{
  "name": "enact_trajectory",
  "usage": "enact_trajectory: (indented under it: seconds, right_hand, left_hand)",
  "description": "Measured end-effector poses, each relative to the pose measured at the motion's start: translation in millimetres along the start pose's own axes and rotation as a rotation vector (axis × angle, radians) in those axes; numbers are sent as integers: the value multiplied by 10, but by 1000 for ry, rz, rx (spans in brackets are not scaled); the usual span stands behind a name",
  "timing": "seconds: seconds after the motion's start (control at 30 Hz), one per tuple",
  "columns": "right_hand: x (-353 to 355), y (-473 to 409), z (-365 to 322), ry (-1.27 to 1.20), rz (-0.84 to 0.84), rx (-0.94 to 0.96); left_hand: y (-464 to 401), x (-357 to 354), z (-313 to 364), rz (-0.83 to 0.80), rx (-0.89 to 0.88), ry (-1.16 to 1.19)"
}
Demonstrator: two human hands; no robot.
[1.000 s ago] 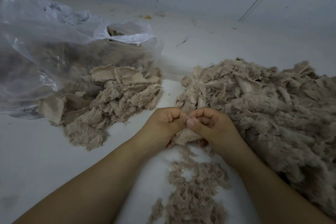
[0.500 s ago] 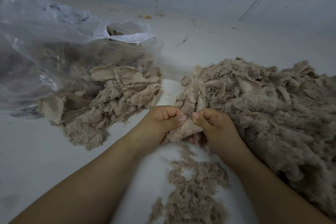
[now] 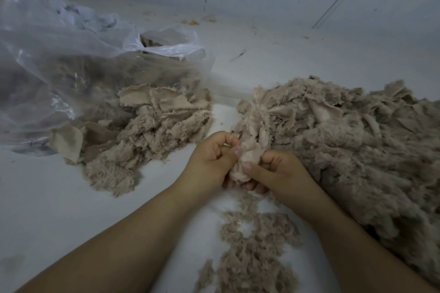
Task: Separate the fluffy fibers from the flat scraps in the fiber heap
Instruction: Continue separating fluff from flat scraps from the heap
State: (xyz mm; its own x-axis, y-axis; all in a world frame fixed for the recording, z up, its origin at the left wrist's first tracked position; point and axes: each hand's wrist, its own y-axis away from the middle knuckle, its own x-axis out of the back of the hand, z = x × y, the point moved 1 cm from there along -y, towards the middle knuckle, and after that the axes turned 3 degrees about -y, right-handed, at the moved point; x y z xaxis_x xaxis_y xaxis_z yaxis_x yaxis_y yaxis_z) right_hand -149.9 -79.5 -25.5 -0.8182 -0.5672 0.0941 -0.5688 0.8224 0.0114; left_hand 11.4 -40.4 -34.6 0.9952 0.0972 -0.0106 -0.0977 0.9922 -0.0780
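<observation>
Both hands are working one piece right at the near edge of the big fiber heap [image 3: 345, 150] on the right. The left hand [image 3: 209, 162] and right hand [image 3: 278, 171] have their fingers [image 3: 247, 166] pinched shut on a bunched scrap [image 3: 247, 159], thumbs on top, so this looks like the stripping step: fluff being pulled off the flat backing. Loose fluffy fibers [image 3: 252, 245] lie on the white surface [image 3: 59, 209] just near of the hands, while a pile of flat scraps [image 3: 147, 126] spills from the plastic bag [image 3: 71, 59] at left. Next move, I'd judge: pull the hands apart, drop the fluff near, toss the backing left. Compared with half a second back, the scrap is now crumpled into a rounder wad between the thumbs, and the left hand sits a touch farther than the right.
</observation>
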Motion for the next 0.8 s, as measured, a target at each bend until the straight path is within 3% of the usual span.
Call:
enact_trajectory:
  seconds: [0.2, 0.4, 0.53, 0.6, 0.7, 0.8]
  right_hand:
    - [28, -9, -9, -79, 28, -23]
    - [13, -5, -14, -44, 52, -5]
    - [11, -20, -16, -68, 55, -36]
    - [14, -30, -11, -102, 82, -54]
    - [37, -29, -28, -194, 139, -67]
    - [35, -28, -31, -183, 160, -63]
  left_hand:
    - [-59, 68, 0, 143, 41, 145]
    - [-25, -2, 50, -21, 90, -61]
    - [-26, 44, 79, -37, 132, 17]
    - [-50, 86, 53, 82, 96, 149]
    - [-114, 202, 34, 401, -28, 469]
    - [-126, 188, -7, 436, -64, 496]
